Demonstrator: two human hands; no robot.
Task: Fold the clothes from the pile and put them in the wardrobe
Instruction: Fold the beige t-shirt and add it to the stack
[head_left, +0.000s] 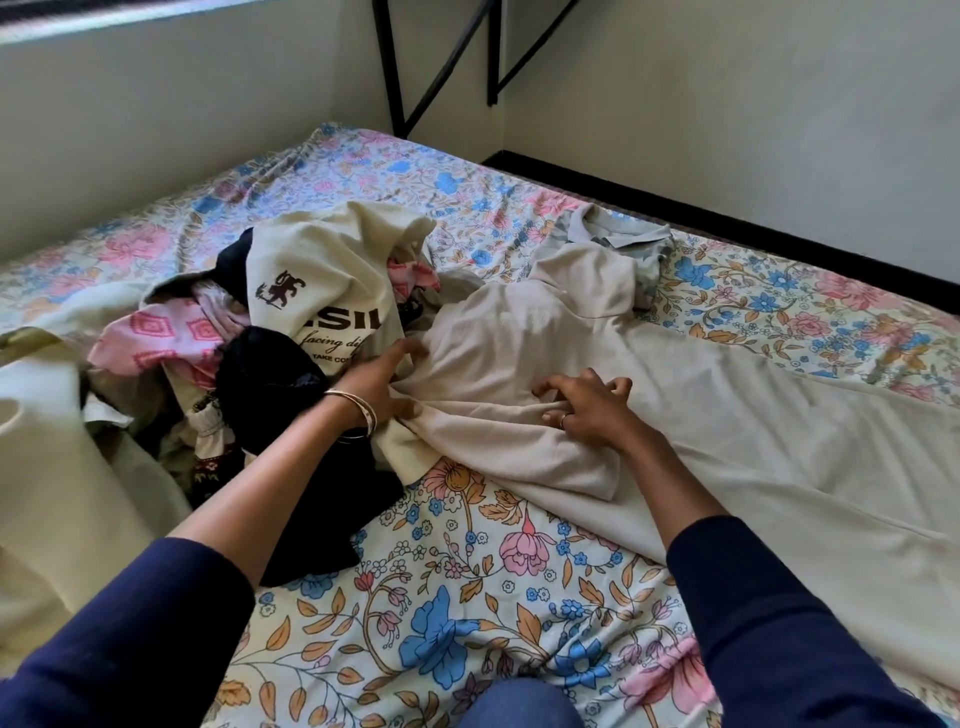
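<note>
I see beige garment (649, 415) spread across floral bedsheet (467, 597), right of clothes pile (270, 353); left hand (382, 382) grips bunched beige fabric at garment's left edge, bangles (363, 410) on wrist; right hand (589, 410) claws into same cloth, fingers curled, pinching fold; cream printed T-shirt (322, 296) tops pile; grey collared shirt (613, 234) lies beyond garment.

Home bedroom: floral-sheeted bed (467, 597)
</note>
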